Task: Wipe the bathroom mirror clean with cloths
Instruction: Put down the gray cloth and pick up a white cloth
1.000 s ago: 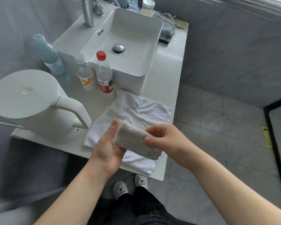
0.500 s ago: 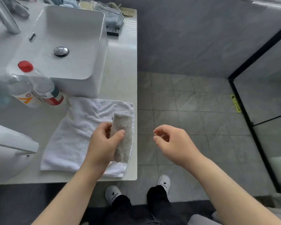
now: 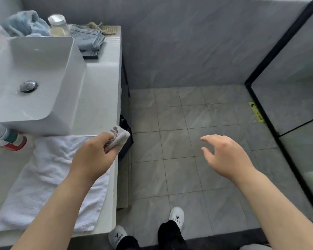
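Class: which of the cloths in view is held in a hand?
The small off-white cloth, gripped by the left hand; the white towel, blue towel and grey-blue folded cloth lie on the counter.

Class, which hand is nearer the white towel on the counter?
Left. The left hand, gripping a small cloth, is over the towel; the right hand is over the floor.

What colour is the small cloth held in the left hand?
Off-white cloth with a grey smudge near its top; head view shows it best.
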